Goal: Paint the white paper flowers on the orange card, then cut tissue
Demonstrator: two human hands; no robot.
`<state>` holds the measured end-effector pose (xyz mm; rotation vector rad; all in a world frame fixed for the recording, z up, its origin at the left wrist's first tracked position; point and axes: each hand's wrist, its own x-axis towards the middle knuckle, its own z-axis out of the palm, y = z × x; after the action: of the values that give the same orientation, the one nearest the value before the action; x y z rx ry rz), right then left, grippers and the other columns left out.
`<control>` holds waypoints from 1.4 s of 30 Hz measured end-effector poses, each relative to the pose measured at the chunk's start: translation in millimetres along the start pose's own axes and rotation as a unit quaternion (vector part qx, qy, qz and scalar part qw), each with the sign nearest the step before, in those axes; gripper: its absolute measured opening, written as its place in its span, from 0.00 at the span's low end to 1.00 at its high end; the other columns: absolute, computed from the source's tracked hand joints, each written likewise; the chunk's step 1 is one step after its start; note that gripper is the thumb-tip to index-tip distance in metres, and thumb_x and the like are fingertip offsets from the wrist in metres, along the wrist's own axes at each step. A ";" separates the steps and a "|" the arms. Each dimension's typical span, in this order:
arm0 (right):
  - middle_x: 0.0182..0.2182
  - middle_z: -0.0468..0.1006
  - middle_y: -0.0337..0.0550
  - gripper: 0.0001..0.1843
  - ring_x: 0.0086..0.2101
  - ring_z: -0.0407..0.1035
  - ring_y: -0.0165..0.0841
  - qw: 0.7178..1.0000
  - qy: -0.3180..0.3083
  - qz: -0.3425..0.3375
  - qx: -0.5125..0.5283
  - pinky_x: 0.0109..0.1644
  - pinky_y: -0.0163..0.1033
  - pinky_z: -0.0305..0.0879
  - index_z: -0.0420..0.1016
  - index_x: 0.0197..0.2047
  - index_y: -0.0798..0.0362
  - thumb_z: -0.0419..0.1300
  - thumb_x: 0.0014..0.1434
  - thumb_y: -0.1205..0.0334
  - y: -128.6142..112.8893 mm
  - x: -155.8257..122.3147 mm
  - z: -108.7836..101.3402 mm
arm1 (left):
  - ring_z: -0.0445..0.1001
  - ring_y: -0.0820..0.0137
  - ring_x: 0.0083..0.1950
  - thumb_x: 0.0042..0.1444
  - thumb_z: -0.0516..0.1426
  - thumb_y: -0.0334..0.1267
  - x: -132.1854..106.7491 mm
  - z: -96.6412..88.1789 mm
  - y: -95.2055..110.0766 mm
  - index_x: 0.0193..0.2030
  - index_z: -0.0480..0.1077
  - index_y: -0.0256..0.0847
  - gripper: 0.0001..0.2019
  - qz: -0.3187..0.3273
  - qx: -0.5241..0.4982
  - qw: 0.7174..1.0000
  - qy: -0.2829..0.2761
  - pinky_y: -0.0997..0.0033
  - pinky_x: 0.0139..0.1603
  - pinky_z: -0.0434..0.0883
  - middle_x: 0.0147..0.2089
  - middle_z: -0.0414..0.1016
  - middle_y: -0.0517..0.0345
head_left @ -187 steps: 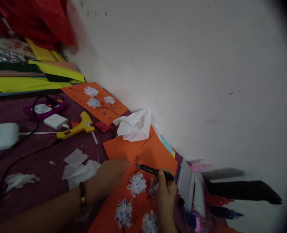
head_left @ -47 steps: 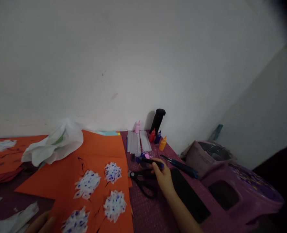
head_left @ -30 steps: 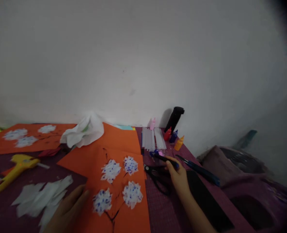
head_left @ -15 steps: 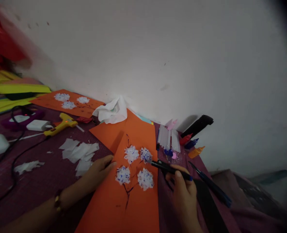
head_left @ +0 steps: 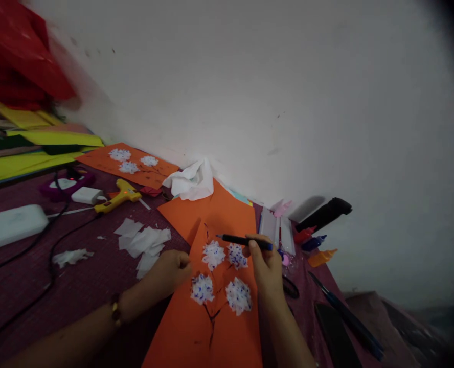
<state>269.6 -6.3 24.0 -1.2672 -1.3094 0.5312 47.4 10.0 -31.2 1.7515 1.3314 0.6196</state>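
My right hand (head_left: 263, 260) grips a black marker (head_left: 242, 240) with a blue end; its tip points left over the upper part of an orange paper sheet (head_left: 204, 340). White paper flowers dotted with blue, such as the upper left flower (head_left: 213, 255), the upper right flower (head_left: 237, 255) and the lower right flower (head_left: 239, 295), sit on the sheet, joined by dark drawn stems. Whether the tip touches paper I cannot tell. My left hand (head_left: 169, 273) has its fingers curled closed at the sheet's left edge.
Torn white paper pieces (head_left: 142, 243), a yellow glue gun (head_left: 119, 197) and black cord lie left. Behind are crumpled white tissue (head_left: 192, 180) and another flowered orange sheet (head_left: 135, 166). Small paint bottles (head_left: 321, 257) and dark scissors-like tools (head_left: 345, 312) lie right. A wall stands behind.
My right hand has moved the marker from the upper right flower up and left, above the upper left flower. My left fingers have curled tighter. The view has shifted slightly left.
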 end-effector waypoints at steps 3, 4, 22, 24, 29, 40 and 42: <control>0.24 0.75 0.38 0.12 0.25 0.69 0.31 1.000 -0.008 0.011 0.006 0.31 0.36 0.66 0.76 0.38 0.52 0.60 0.58 0.53 7.6 4.5 7.9 | 0.49 0.75 0.22 0.43 0.49 0.37 1.6 -3.2 -2.6 0.16 0.48 0.43 0.12 0.002 0.024 1.000 -0.013 0.69 0.25 0.44 0.18 0.46 0.66; 0.24 0.74 0.37 0.12 0.25 0.69 0.31 1.000 -0.013 0.013 0.009 0.31 0.36 0.66 0.76 0.38 0.52 0.60 0.58 0.53 9.5 4.5 8.6 | 0.48 0.75 0.22 0.43 0.49 0.37 2.0 -4.2 -3.2 0.16 0.48 0.43 0.12 0.005 0.027 1.000 -0.011 0.69 0.25 0.44 0.18 0.46 0.66; 0.24 0.71 0.36 0.11 0.24 0.63 0.28 0.998 0.038 0.047 -0.007 0.26 0.32 0.60 0.73 0.35 0.52 0.60 0.60 0.53 2.4 -41.8 -39.4 | 0.56 0.73 0.26 0.48 0.50 0.41 4.1 -15.4 -1.2 0.25 0.56 0.43 0.07 -0.001 -0.002 0.999 -0.035 0.73 0.26 0.51 0.23 0.58 0.65; 0.29 0.74 0.39 0.09 0.28 0.67 0.30 0.997 0.054 0.036 -0.045 0.30 0.34 0.64 0.75 0.37 0.51 0.61 0.60 0.55 9.1 -54.6 -47.7 | 0.55 0.73 0.26 0.47 0.50 0.39 3.9 -15.9 -2.0 0.24 0.53 0.43 0.07 0.007 0.028 0.999 -0.040 0.72 0.26 0.50 0.23 0.55 0.66; 0.35 0.77 0.41 0.07 0.35 0.71 0.34 0.991 0.048 0.003 -0.123 0.39 0.39 0.66 0.75 0.41 0.50 0.60 0.61 0.58 31.3 -67.0 -56.4 | 0.55 0.74 0.26 0.44 0.51 0.37 1.9 -16.8 -4.6 0.23 0.53 0.43 0.07 0.016 0.046 0.993 -0.107 0.72 0.26 0.50 0.23 0.55 0.67; 0.35 0.78 0.41 0.06 0.36 0.72 0.35 0.986 0.037 -0.023 -0.159 0.40 0.39 0.68 0.75 0.41 0.50 0.59 0.61 0.59 37.8 -65.2 -58.1 | 0.53 0.75 0.25 0.42 0.50 0.32 -0.8 -15.6 -3.5 0.22 0.52 0.42 0.07 0.011 0.078 0.990 -0.117 0.70 0.26 0.48 0.22 0.54 0.67; 0.34 0.78 0.41 0.06 0.34 0.73 0.34 0.986 0.030 -0.026 -0.164 0.38 0.38 0.68 0.75 0.40 0.50 0.59 0.62 0.59 34.9 -65.7 -54.8 | 0.54 0.75 0.25 0.43 0.50 0.32 -1.1 -15.7 -2.6 0.22 0.52 0.42 0.07 0.010 0.083 0.990 -0.117 0.70 0.26 0.48 0.22 0.54 0.66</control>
<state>313.3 -73.6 -21.7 -1.5005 -1.4148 0.2431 33.4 14.1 -24.9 1.9081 1.2302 0.3080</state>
